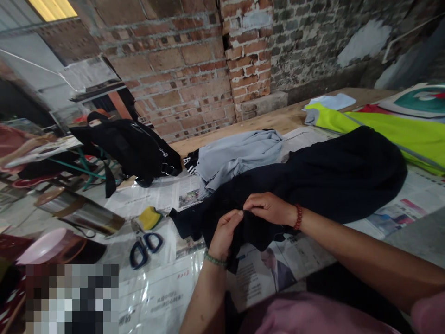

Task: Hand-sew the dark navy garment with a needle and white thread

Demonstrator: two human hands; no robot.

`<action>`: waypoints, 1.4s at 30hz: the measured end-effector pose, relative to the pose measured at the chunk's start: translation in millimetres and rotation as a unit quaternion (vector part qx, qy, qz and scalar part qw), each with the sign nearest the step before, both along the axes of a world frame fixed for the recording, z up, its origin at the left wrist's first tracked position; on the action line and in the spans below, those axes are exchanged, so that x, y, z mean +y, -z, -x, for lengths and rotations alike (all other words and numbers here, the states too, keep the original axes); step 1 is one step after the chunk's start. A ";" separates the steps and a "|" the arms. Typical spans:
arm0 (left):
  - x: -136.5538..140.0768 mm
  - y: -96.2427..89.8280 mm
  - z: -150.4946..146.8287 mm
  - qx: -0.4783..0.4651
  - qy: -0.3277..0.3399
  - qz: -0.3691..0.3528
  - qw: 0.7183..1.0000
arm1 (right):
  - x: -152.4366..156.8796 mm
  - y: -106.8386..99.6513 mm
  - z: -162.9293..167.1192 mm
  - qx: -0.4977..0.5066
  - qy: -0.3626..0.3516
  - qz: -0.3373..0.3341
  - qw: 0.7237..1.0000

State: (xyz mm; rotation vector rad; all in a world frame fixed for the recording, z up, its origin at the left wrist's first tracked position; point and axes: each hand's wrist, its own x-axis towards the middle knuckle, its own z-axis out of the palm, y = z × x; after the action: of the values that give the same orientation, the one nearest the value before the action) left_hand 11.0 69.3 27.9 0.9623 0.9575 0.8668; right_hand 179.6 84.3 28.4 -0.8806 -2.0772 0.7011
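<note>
A dark navy garment (333, 176) lies bunched across the newspaper-covered table in front of me. My left hand (225, 229), with a green beaded bracelet at its wrist, pinches the near part of this cloth between thumb and fingers. Close beside it, my right hand (269, 208) grips the same cloth, its fingertips almost meeting the left thumb. A red beaded bracelet circles the right wrist. Whether anything small sits between the fingertips is too dark to tell. Left of the cloth lie scissors (145, 246) with dark blue handles and a yellow sponge (150, 217).
Behind the navy garment is a folded grey garment (239, 155). A black bag (130, 148) stands at the table's back left, near a steel flask (81, 211) and a pink bowl (50, 246). On the right are a neon yellow garment (382, 130) and an iron (417, 102).
</note>
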 end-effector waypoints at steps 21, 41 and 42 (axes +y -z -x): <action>2.3 5.0 -1.0 0.036 -0.042 -0.010 0.998 | -13.0 0.6 1.6 0.060 0.113 -0.064 0.990; 6.2 13.5 -2.3 0.043 -0.040 -0.042 0.997 | -21.7 -1.7 14.5 0.022 0.148 -0.132 0.980; 6.6 14.4 -2.0 0.042 -0.048 -0.034 0.997 | -23.1 -6.5 14.0 0.037 0.147 -0.136 0.979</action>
State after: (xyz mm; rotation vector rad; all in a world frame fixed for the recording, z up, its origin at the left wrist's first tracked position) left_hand 13.0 76.0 13.5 1.0245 1.0576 0.9507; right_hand 165.6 61.2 34.9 -0.9607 -1.8687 0.2787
